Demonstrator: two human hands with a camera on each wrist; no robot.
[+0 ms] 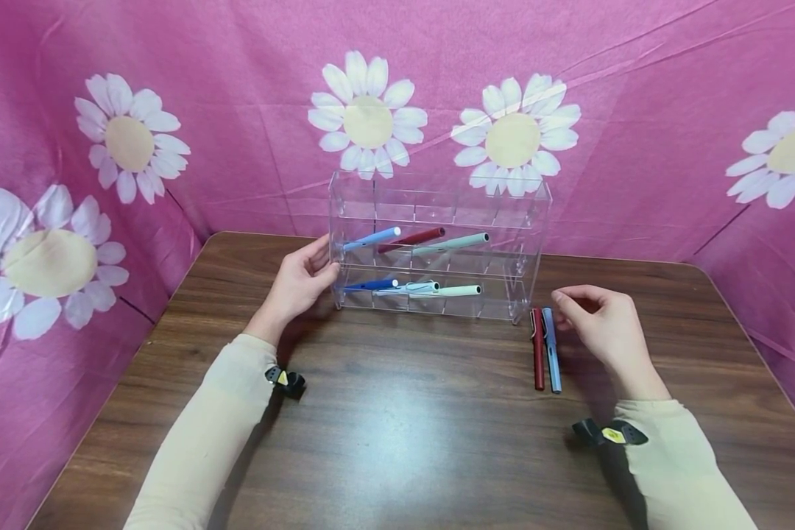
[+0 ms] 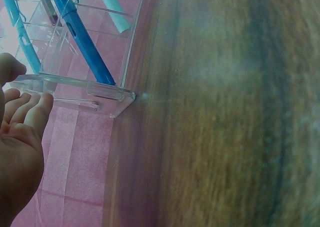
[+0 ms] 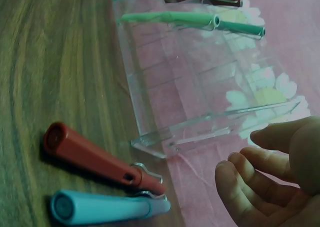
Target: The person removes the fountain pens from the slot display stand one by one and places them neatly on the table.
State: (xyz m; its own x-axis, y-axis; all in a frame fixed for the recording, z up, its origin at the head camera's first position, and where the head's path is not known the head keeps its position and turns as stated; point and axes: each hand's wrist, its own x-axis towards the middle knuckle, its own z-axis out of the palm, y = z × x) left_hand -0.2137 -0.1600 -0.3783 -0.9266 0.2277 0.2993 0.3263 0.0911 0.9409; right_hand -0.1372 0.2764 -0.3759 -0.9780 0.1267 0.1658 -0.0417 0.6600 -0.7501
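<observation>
A clear plastic pen rack [image 1: 437, 261] stands upright at the back of the table. Its left side panel lies between the thumb and fingers of my left hand [image 1: 302, 276], which grips it. Across a middle tier lie a light blue pen [image 1: 374, 238], a dark red pen [image 1: 414, 240] and a mint green pen [image 1: 452, 244]. Below them are a dark blue pen [image 1: 371, 285], a pale blue pen [image 1: 411, 289] and a pale green pen [image 1: 459, 291]. My right hand [image 1: 603, 327], fingers loosely bent and holding nothing, hovers beside a red pen [image 1: 538, 350] and a blue pen [image 1: 552, 350] on the table.
The dark wooden table [image 1: 384, 442] has a pink cloth [image 1: 252, 88] with white daisies hanging behind and beside it. The rack's top tier and its right-hand compartments hold no pens. Each wrist wears a black strap [image 1: 291, 383].
</observation>
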